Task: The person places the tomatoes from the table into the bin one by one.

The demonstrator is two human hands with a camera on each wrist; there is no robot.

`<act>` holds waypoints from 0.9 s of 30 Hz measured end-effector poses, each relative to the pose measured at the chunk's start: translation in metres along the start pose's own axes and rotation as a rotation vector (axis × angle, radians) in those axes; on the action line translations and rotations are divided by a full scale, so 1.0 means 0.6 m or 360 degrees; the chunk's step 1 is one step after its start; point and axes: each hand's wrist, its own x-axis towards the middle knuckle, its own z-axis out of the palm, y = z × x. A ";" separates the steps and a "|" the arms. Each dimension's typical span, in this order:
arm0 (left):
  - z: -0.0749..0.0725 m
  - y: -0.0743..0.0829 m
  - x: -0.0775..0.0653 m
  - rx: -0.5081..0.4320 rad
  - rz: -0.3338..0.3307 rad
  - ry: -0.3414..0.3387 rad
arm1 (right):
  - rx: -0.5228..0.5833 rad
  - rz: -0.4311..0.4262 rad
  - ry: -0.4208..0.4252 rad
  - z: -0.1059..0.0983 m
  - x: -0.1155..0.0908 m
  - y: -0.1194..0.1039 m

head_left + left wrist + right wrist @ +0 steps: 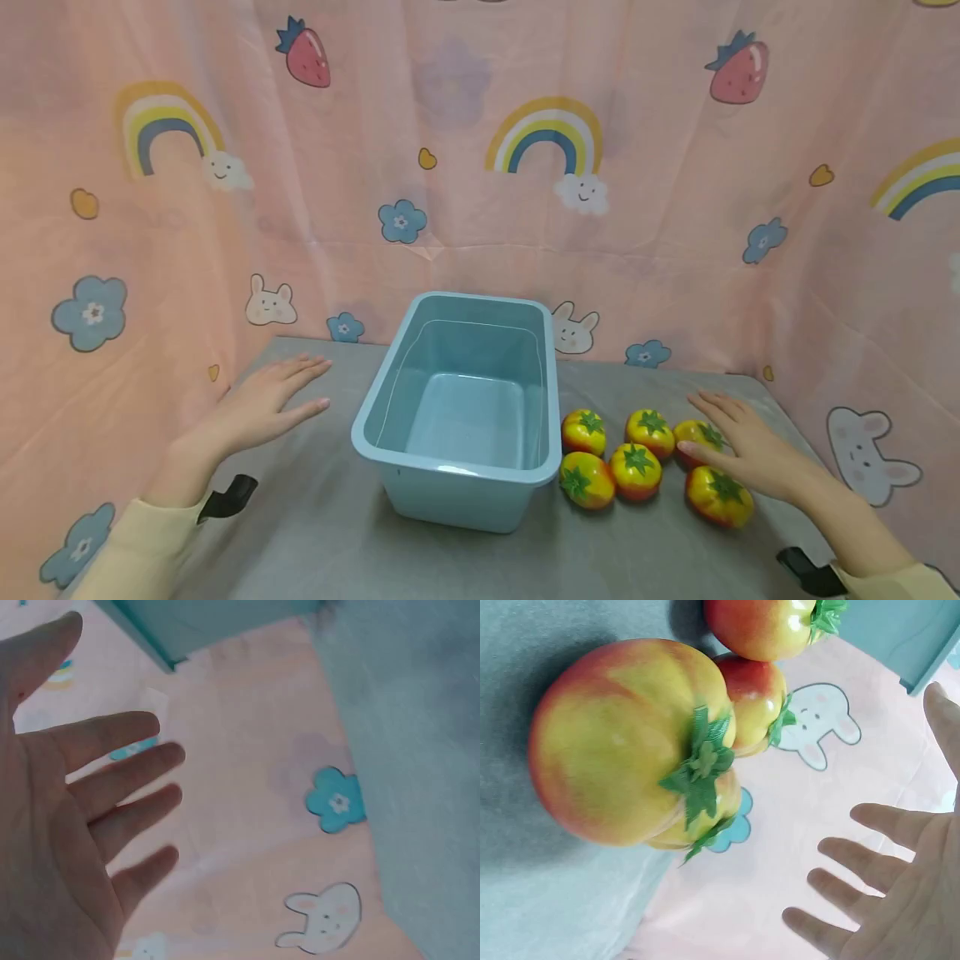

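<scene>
A light blue plastic bin (457, 473) stands in the middle of the table, with nothing inside it. Several yellow-red tomatoes (635, 472) with green leafy tops lie to its right, some close against its side. Over the rightmost of them hovers my right hand (742, 446), fingers extended; it partly hides one tomato in the head view. In the right wrist view a large tomato (622, 742) is near that hand, and the palm holds nothing. To the left of the bin my left hand (258, 408) is held in the air, fingers straight and spread, holding nothing.
A grey cloth (315, 517) covers the table. Behind and at both sides hangs a pink curtain (480, 258) printed with rainbows, flowers and rabbits. Each wrist wears a black strap (228, 497), next to a pale yellow sleeve (142, 542).
</scene>
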 end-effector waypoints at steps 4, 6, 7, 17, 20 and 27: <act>-0.011 0.016 -0.007 -0.0067 0.0056 0.0058 | 0.0009 0.0020 0.0035 0.001 -0.009 0.004; -0.013 0.025 -0.008 -0.0102 0.0093 0.0096 | 0.0010 0.0024 0.0059 0.002 -0.014 0.007; -0.015 0.030 -0.009 -0.0116 0.0116 0.0119 | 0.0009 0.0026 0.0070 0.003 -0.017 0.008; -0.020 0.070 -0.020 -0.0239 0.0338 0.0251 | -0.0028 0.0034 0.0157 0.010 -0.038 0.025; -0.019 0.077 -0.021 -0.0248 0.0384 0.0256 | -0.0008 0.0062 0.0137 0.014 -0.046 0.032; -0.016 0.086 -0.020 -0.0284 0.0469 0.0271 | 0.0042 0.0042 0.0191 0.034 -0.071 0.050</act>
